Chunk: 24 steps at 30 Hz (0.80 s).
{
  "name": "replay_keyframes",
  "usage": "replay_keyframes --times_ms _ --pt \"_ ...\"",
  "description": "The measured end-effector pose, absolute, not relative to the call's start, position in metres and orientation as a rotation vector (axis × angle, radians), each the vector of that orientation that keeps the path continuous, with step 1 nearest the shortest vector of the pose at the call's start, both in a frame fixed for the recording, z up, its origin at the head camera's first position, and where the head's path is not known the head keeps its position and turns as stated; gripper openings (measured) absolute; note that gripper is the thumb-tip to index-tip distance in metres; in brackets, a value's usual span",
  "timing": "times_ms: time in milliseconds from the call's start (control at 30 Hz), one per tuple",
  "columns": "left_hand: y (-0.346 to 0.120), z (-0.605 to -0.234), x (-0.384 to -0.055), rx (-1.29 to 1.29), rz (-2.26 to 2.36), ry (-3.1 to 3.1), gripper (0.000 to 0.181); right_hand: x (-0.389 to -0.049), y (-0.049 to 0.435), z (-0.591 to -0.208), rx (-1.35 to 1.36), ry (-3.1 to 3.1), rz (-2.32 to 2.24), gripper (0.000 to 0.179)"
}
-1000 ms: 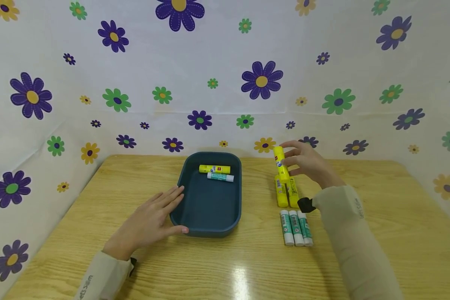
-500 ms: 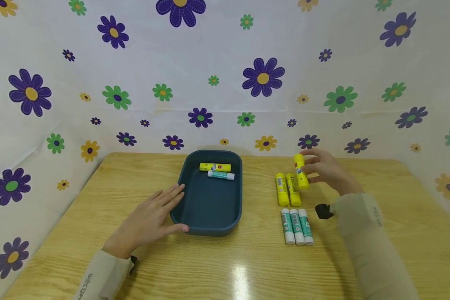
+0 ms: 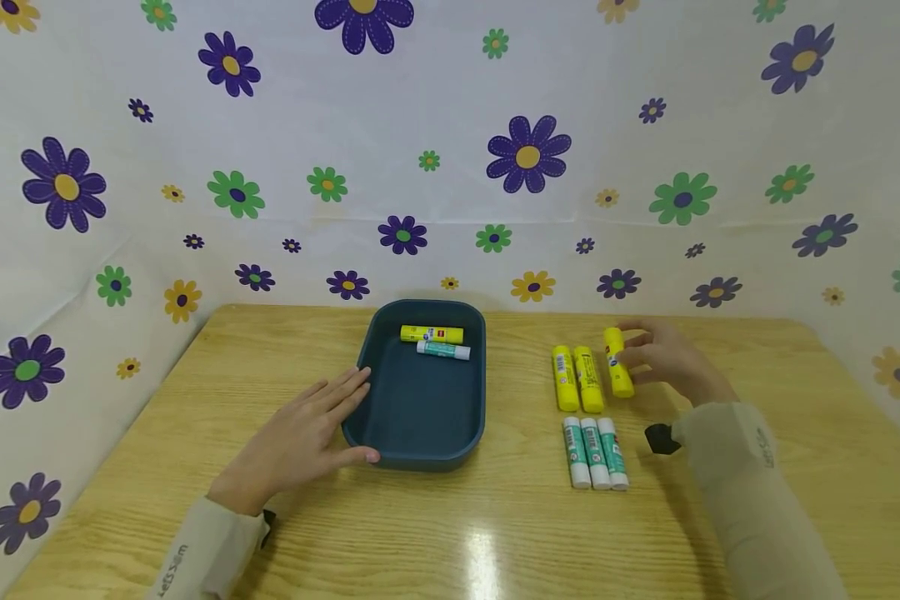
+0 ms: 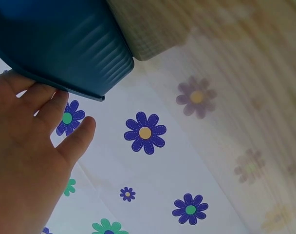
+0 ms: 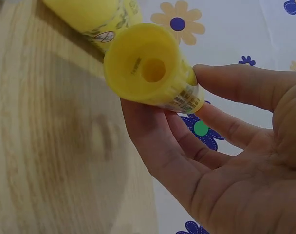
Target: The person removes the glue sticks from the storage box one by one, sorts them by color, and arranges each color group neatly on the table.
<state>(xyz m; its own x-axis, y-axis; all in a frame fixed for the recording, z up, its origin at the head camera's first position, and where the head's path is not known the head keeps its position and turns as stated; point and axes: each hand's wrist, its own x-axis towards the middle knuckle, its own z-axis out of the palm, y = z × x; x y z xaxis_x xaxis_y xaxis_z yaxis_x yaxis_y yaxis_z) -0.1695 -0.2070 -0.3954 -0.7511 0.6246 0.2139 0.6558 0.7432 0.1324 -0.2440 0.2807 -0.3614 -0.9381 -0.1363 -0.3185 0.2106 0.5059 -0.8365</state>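
Note:
In the head view my right hand (image 3: 671, 360) pinches a yellow glue stick (image 3: 618, 363) between thumb and fingers, close over the table and just right of two other yellow glue sticks (image 3: 576, 379). The right wrist view shows the hollow base of this held glue stick (image 5: 143, 66) facing the camera. My left hand (image 3: 300, 433), fingers straight, rests against the left rim of a dark blue tray (image 3: 420, 461). Inside the tray, toward its far end, lie one yellow glue stick (image 3: 431, 334) and one green-and-white glue stick (image 3: 443, 350).
Three green-and-white glue sticks (image 3: 595, 454) lie side by side in front of the yellow ones. Everything sits on a wooden table (image 3: 420, 542). A white flower-print cloth (image 3: 450, 108) hangs behind the table's far edge and along its sides.
My right hand has carried the yellow glue stick from above the two yellow ones to the right and down beside them. The left hand and tray have stayed put.

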Motion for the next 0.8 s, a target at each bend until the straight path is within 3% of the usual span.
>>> replay_keyframes --times_ms 800 --pt "-0.207 -0.395 -0.169 -1.028 -0.311 -2.781 0.098 -0.248 0.274 -0.382 0.121 2.489 -1.225 0.066"
